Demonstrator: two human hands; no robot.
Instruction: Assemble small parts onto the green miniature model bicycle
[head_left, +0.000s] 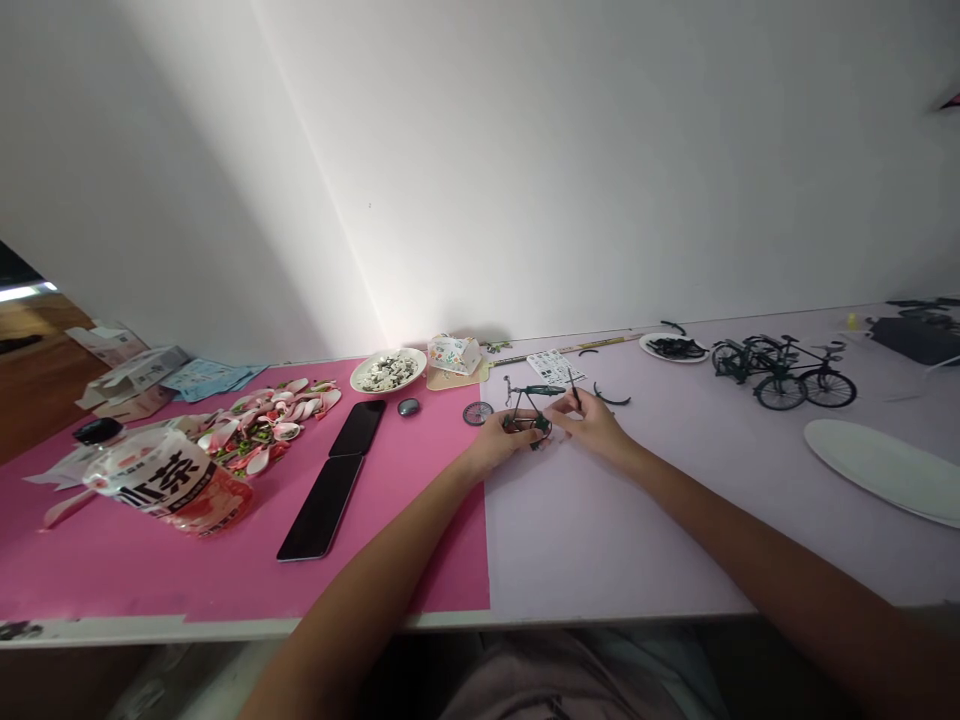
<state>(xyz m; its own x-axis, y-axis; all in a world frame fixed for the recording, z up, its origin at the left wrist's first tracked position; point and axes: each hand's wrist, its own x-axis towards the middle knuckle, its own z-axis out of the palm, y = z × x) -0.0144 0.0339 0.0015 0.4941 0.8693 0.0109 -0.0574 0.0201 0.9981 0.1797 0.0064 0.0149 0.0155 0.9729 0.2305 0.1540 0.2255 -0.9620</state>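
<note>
My left hand [498, 447] is closed around the lower part of a dark green model bicycle frame [535, 391], tilted over the table, with handlebars at its left end. Close beside it, my right hand [597, 426] pinches a thin dark stick-like piece [574, 386] that points upward. The right fingertips are near the frame's right end; whether they touch it I cannot tell. A loose spoked wheel [478, 413] lies just left of my left hand. Curved black strips [613, 398] lie beyond my right hand.
Assembled model bicycles [784, 375] stand at right, near a white oval plate [885, 465]. Black parts fill a small plate [649, 346]. At left are a dark phone-like slab [321, 508], a tea bottle [169, 480], pink spoon-shaped pieces [289, 430] and a parts plate [358, 380].
</note>
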